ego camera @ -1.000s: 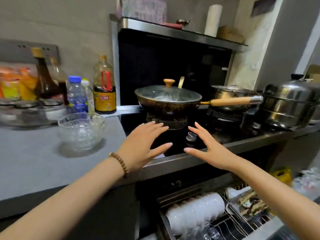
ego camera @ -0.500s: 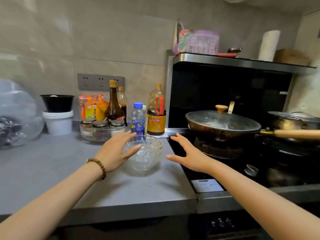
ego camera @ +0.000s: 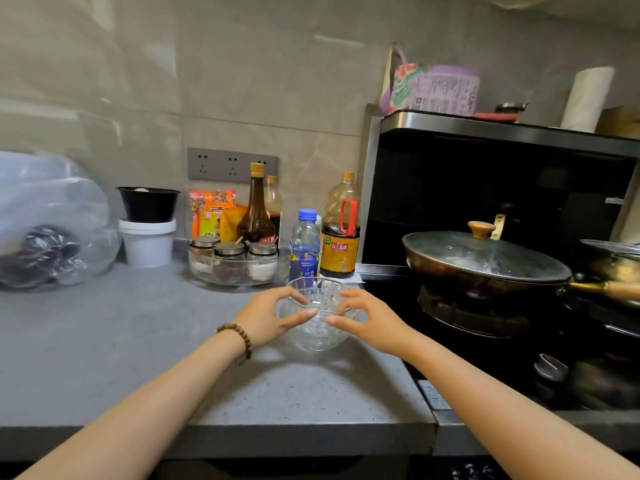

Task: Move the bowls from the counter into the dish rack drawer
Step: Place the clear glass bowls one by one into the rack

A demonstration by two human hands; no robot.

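One glass bowl sits on the surface | left hand and right hand curl fingers round its sides | lifting and drawer trip not done yet

The bowl is clear, faceted glass with a gloss. The counter is matt grey stone with fine speckles. The wall tiles are smooth and shiny. The pan is dark metal under a glass lid with a wooden knob. The bracelet is wooden beads. The water bottle is clear plastic, and the roll is white paper.
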